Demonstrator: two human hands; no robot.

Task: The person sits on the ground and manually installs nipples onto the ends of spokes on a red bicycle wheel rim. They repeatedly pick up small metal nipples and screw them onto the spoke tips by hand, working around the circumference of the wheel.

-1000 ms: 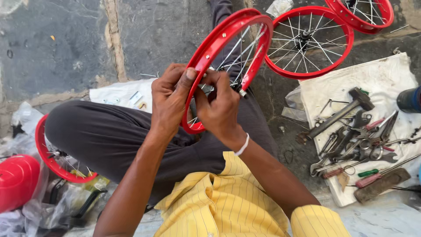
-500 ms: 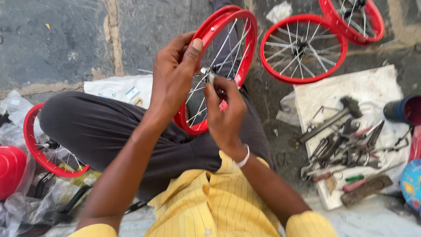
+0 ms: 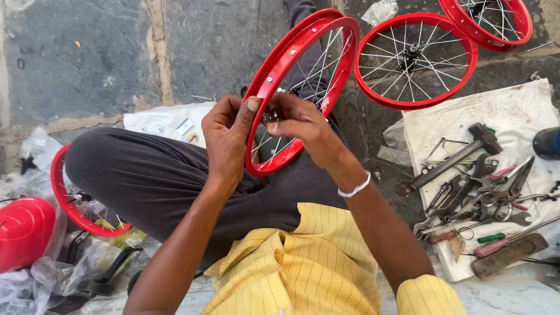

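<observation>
Over the lap, the red wheel rim has been lowered since a moment ago; it is gripped by the left hand, while a spoke is pinched by the right hand.

Red wheel rim, silver spokes; yellow pinstriped shirt; dark grey trousers (white cloth stained).
</observation>
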